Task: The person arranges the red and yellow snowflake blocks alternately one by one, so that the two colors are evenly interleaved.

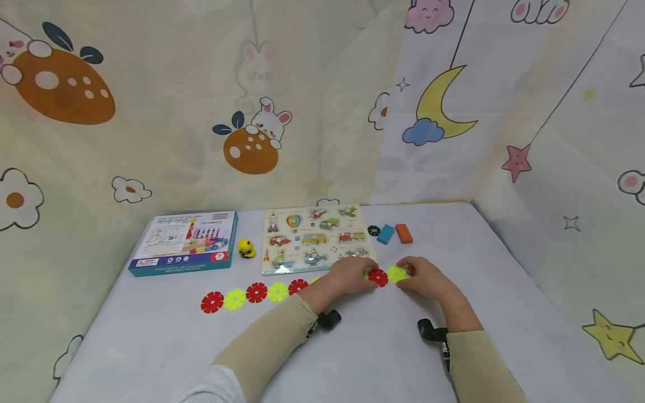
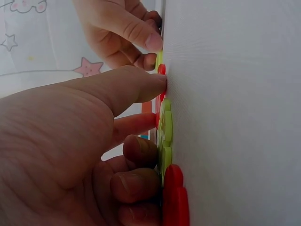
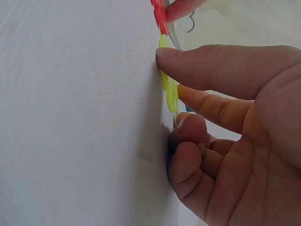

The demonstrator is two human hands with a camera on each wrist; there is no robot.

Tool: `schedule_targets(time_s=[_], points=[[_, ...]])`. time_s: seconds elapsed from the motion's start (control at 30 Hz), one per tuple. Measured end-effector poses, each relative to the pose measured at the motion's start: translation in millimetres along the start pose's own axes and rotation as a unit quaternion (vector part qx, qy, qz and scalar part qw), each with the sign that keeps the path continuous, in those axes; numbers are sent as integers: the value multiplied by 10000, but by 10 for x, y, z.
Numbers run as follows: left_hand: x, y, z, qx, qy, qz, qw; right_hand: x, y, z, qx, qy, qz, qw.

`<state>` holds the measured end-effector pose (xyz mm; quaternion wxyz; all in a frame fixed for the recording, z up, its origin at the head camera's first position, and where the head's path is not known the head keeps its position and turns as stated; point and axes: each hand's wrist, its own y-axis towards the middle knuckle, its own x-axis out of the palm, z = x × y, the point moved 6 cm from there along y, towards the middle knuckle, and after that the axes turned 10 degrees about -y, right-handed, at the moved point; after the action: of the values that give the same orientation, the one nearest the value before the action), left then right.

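Observation:
My left hand (image 1: 347, 275) pinches a red notched plastic disc (image 1: 378, 277) by its edges between thumb and forefinger. My right hand (image 1: 428, 278) holds a yellow-green notched disc (image 1: 397, 274) just right of it, thumb on the near edge and forefinger on the far edge. In the right wrist view, the yellow-green disc (image 3: 171, 96) meets the red one (image 3: 160, 18) edge to edge. Leftward runs a row of alternating red discs (image 1: 212, 302) and yellow-green discs (image 1: 234, 299); my left hand and forearm hide part of it.
Behind the row lies a wooden picture puzzle board (image 1: 302, 249). A yellow toy figure (image 1: 246, 248) and a flat box (image 1: 183, 243) are to its left. A black chip (image 1: 373, 230), a blue block (image 1: 386, 234) and an orange block (image 1: 404, 233) lie right of the board.

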<state>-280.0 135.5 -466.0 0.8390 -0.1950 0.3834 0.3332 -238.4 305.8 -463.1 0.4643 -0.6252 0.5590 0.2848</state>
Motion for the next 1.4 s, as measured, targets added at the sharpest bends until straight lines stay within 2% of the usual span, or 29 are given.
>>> schedule_targets(time_s=[0.23, 0.43, 0.77, 1.0, 1.27, 1.4], points=[[9, 26, 33, 182, -11, 98, 9998, -44, -18, 22, 103, -138, 79, 9998], [56, 28, 50, 109, 85, 6, 9999, -31, -38, 51, 60, -154, 49, 9999], [62, 14, 142, 40, 578, -7, 9983, -49, -40, 70, 19, -144, 75, 9999], [29, -34, 129, -164, 739, -49, 9971, -36, 2, 13, -10, -164, 29, 9999], [-9, -46, 112, 22, 741, -41, 9972, -53, 24, -40, -125, -212, 80, 9997], [23, -34, 89, -17, 841, -72, 9964, -39, 34, -29, -153, -201, 105, 9996]])
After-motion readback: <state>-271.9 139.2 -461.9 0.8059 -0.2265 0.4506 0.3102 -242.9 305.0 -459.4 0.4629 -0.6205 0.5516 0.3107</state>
